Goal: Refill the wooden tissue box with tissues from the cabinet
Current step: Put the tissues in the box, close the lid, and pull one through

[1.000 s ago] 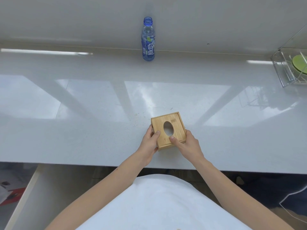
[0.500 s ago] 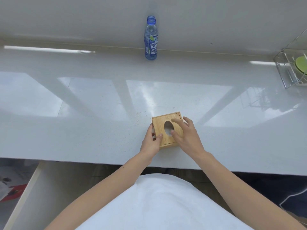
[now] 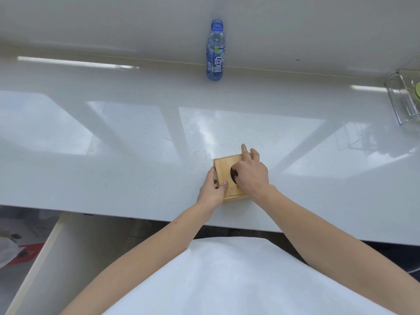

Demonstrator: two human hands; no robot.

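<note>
Left hand (image 3: 212, 189): forearm bare, reaching forward, thumb up on top and fingers curled against the near-left side of the wooden tissue box (image 3: 225, 176), gripping it | Right hand (image 3: 251, 172): palm down across the box's lid, fingers extended to its far edge, thumb at the oval opening | Both arms bare, converging from below.

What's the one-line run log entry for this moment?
stage: opening box | wooden tissue box: on counter | left hand: gripping near-left corner | right hand: over lid, thumb at oval hole | tissues: none visible
</note>
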